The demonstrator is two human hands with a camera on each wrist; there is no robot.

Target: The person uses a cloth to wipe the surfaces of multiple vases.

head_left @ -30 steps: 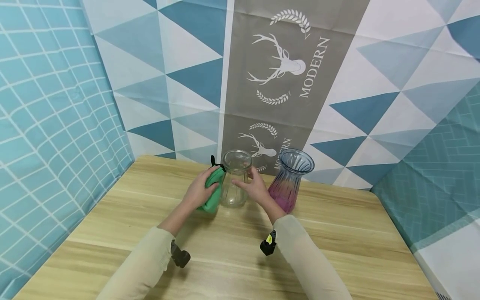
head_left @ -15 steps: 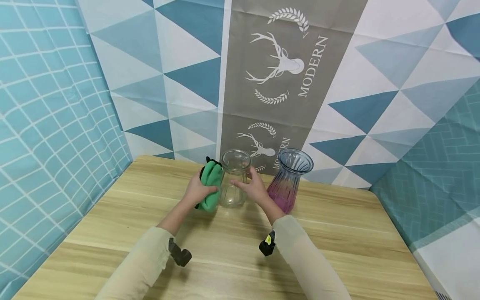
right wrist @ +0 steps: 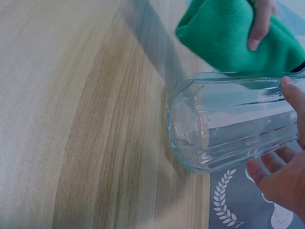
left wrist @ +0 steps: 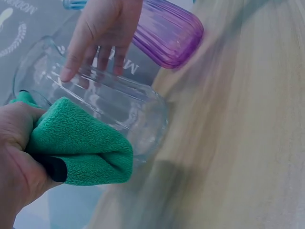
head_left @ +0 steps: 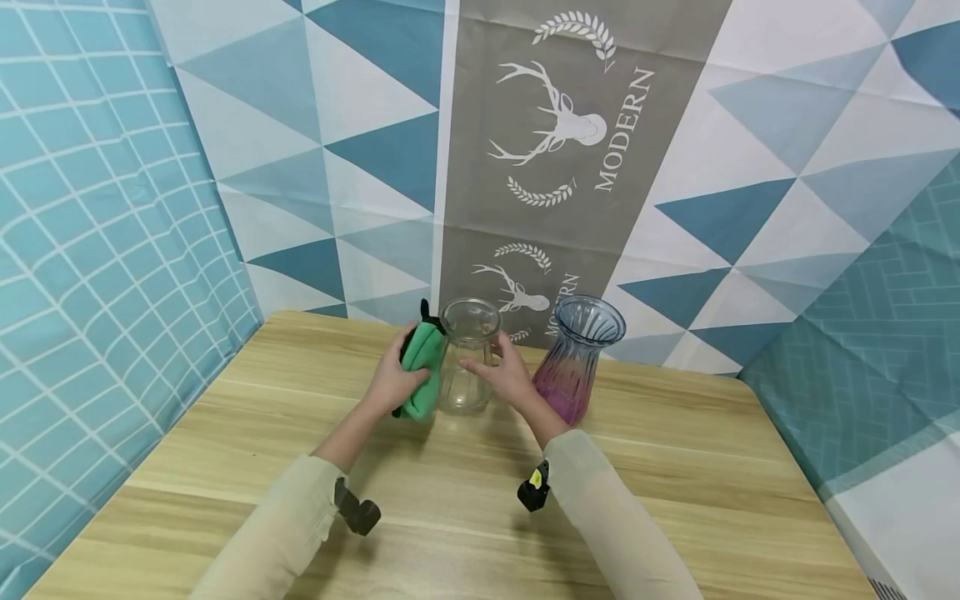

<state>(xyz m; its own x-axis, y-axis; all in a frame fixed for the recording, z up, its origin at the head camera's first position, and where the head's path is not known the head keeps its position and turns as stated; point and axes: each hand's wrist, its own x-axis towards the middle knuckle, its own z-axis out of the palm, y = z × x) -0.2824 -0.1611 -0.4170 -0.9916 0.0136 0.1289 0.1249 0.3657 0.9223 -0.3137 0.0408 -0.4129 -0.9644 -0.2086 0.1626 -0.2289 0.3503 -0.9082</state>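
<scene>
A clear ribbed glass vase stands upright near the table's back edge. My right hand holds it from the right, thumb on the near side and the other fingers around the far side. In my left hand is a folded green cloth with black edging, gripped between thumb and fingers. The cloth lies along the vase's left side, as the right wrist view also shows the cloth against the glass. Most left fingers are hidden behind the cloth.
A second glass vase, blue at its flared rim and purple below, stands just right of my right hand. The wood-grain table stretches toward me. A patterned wall covering rises directly behind the vases.
The cloth has turned in my left hand: the fingers that lay over its front are now behind it. The right hand and both vases stay nearly in place.
</scene>
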